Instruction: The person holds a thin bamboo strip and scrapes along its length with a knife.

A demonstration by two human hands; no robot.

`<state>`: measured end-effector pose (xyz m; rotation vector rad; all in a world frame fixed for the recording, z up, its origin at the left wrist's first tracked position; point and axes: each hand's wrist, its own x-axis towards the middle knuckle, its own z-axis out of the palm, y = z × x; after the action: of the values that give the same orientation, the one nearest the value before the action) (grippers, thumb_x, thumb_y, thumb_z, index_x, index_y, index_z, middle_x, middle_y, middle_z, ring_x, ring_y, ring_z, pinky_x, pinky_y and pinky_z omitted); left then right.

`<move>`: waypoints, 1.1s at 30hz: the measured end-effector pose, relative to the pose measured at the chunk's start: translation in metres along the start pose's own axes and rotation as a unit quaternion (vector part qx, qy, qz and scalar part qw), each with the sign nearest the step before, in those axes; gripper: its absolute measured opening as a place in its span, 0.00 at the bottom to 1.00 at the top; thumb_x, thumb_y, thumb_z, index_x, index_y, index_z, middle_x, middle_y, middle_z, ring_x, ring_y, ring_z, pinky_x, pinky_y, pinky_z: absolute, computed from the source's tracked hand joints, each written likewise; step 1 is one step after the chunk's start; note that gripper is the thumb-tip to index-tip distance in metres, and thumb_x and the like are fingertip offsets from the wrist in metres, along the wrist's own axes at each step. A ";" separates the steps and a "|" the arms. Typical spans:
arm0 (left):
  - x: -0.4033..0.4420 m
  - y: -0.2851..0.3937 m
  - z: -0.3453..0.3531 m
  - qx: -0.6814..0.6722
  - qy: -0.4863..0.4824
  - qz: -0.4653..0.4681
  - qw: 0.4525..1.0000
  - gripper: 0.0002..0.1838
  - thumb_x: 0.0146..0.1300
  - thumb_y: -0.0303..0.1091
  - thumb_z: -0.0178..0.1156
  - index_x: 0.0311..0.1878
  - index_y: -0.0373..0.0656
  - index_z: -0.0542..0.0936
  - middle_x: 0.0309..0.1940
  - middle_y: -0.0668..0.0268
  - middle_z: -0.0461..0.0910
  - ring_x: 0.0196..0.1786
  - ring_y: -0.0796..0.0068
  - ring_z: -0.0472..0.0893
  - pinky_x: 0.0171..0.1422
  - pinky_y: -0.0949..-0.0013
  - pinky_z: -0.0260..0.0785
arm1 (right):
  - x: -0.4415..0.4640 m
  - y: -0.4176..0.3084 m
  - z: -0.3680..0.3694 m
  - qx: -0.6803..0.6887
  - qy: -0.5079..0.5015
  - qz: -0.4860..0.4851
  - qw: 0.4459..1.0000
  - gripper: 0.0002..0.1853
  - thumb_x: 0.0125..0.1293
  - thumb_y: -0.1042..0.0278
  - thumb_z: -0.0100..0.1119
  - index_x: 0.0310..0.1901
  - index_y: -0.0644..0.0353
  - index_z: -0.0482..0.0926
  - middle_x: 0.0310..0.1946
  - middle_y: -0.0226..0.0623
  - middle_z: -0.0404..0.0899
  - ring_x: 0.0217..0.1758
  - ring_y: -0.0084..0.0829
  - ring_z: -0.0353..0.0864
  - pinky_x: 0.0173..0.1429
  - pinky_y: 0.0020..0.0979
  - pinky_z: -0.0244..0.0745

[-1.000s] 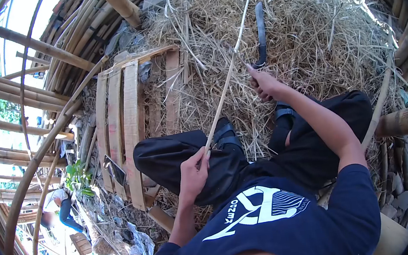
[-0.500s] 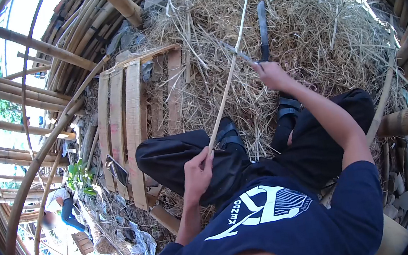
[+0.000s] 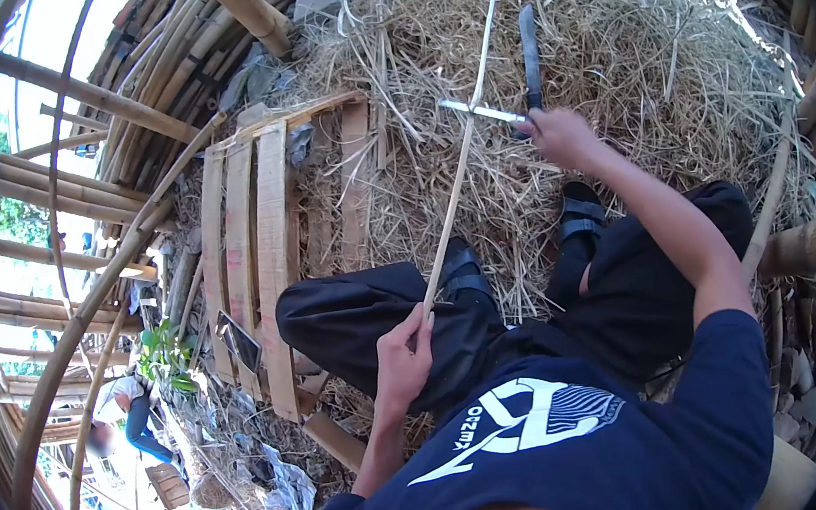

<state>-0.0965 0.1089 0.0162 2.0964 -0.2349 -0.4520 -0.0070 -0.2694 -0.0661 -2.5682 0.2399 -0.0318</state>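
There it was, the long pale strip, slanting from my lap right up past the top of the view, and my left hand had it near the lower end, thumb and fingers closed in a pinch just above my dark trousers. Over on the other side, my right hand was curled into a fist round the handle of a knife, arm stretched well forward, and the bright blade crossed the strip beyond my feet! Whether the edge bit into it, I couldn't tell. Right beside that fist lay a machete, dark blade pointing away from me, flat on the great heap of dry shavings that spread all around. My sandals were planted in the litter, one on each side, knees out wide. Off to the left, a slatted wooden pallet rested on the ground, a dark flat object at its near part, too small to make out. Beyond it, green leaves, then bamboo poles framing the open side, and further off a person in a white top and blue trousers, well apart from me.
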 end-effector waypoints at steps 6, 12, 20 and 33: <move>0.005 -0.009 -0.001 0.015 -0.011 0.019 1.000 0.14 0.70 0.27 0.55 0.55 0.34 0.79 0.23 0.79 0.68 0.25 0.91 0.63 0.27 0.82 0.54 | -0.049 -0.063 0.011 0.216 -0.229 0.035 0.949 0.34 0.75 0.41 0.34 0.31 0.68 0.76 0.27 0.52 0.78 0.31 0.49 0.78 0.42 0.47 0.71; 0.001 -0.014 -0.005 -0.006 -0.020 0.002 1.000 0.14 0.69 0.27 0.56 0.56 0.33 0.78 0.24 0.79 0.69 0.27 0.91 0.63 0.29 0.83 0.56 | -0.050 -0.056 0.000 -0.013 -0.217 -0.265 0.939 0.22 0.73 0.48 0.44 0.39 0.63 0.74 0.27 0.49 0.79 0.35 0.48 0.82 0.38 0.48 0.75; 0.007 -0.011 0.002 -0.015 -0.012 -0.013 1.000 0.17 0.68 0.29 0.59 0.57 0.31 0.76 0.26 0.74 0.76 0.27 0.92 0.64 0.29 0.82 0.58 | -0.023 -0.041 0.002 0.179 -0.151 0.097 0.967 0.34 0.75 0.44 0.33 0.28 0.70 0.75 0.24 0.56 0.77 0.34 0.53 0.81 0.43 0.51 0.72; -0.004 -0.006 0.001 -0.011 0.012 -0.006 1.000 0.16 0.68 0.28 0.58 0.56 0.31 0.77 0.29 0.70 0.78 0.32 0.90 0.69 0.34 0.81 0.64 | 0.018 0.006 -0.023 -0.027 -0.001 0.106 0.994 0.25 0.75 0.47 0.39 0.41 0.63 0.77 0.33 0.52 0.82 0.35 0.50 0.83 0.40 0.46 0.78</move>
<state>-0.1002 0.1128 0.0113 2.0822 -0.2017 -0.4345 0.0082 -0.2896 -0.0504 -2.5812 0.5162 0.0575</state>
